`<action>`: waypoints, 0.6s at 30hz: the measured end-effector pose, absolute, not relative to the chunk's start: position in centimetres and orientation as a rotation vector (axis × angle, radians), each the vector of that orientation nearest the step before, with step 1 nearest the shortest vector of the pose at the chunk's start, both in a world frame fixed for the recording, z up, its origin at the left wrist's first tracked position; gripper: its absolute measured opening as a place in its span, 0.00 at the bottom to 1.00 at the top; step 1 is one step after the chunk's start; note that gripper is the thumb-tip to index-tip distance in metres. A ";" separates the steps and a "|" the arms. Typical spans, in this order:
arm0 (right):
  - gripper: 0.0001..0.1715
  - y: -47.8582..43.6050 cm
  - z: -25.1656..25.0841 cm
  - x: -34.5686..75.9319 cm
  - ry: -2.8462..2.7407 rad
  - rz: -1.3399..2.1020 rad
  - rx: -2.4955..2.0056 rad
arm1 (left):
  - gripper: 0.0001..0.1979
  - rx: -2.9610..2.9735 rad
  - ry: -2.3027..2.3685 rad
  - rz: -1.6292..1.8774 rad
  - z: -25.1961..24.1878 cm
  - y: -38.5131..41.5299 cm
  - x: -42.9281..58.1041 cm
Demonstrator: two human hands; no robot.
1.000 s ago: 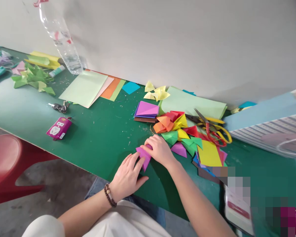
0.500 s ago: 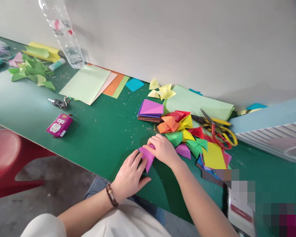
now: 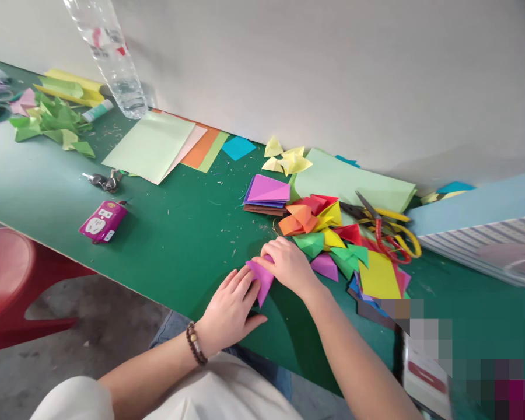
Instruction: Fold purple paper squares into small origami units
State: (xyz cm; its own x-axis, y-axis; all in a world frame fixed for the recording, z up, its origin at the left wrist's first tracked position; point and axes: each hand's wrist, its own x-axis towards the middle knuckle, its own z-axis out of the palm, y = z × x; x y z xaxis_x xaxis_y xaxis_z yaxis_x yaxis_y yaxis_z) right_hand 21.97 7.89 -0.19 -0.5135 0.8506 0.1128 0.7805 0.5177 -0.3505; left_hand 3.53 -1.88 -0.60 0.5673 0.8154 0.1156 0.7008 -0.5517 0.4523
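Folded magenta paper (image 3: 261,281) lies flat on the green work table (image 3: 166,251), near the table's front edge, one point aimed toward the person. Right hand (image 3: 289,267): fingers together, curled over the paper's upper end, pressing it down on the board. Left hand (image 3: 230,297): fingers spread, tips at the paper's left edge, thumb out low; no clear pinch. Beaded bracelet (image 3: 196,344) on that wrist.

Hard board gives firm backing; even pressure with the edges pinned keeps layers from sliding. Layer alignment under the right hand: cannot tell, fingers hide it.

Just beyond the paper, a heap of folded coloured paper pieces (image 3: 310,245); right of it, scissors with red and yellow handles (image 3: 387,236). Stack of paper squares (image 3: 266,192) farther back. Pink power socket (image 3: 102,221) well left.
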 end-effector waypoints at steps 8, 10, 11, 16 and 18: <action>0.16 7.9 -0.1 21.8 -2.487 0.341 -1.375 | 0.28 2.570 1.044 0.395 0.4 0.6 2.2; 0.16 7.9 -0.2 21.8 -2.490 0.342 -1.378 | 0.26 2.588 1.004 0.380 0.7 1.2 2.0; 0.16 7.9 -0.3 21.9 -2.494 0.343 -1.384 | 0.24 2.594 0.991 0.370 0.8 1.4 1.9; 0.12 7.0 -0.1 22.1 -2.383 0.250 -1.406 | 0.16 2.622 0.974 0.321 0.9 2.0 1.6; 0.11 6.0 0.3 22.3 -2.301 0.178 -1.377 | 0.16 2.627 0.975 0.322 0.8 2.1 1.5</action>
State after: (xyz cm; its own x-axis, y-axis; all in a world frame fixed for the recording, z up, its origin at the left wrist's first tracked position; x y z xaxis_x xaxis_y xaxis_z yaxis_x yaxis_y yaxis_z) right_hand 22.26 6.03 0.26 -0.4001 0.8619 0.3114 0.8037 0.4933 -0.3327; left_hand 1.48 2.10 0.82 0.7418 0.6634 0.0982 0.5912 -0.7160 0.3713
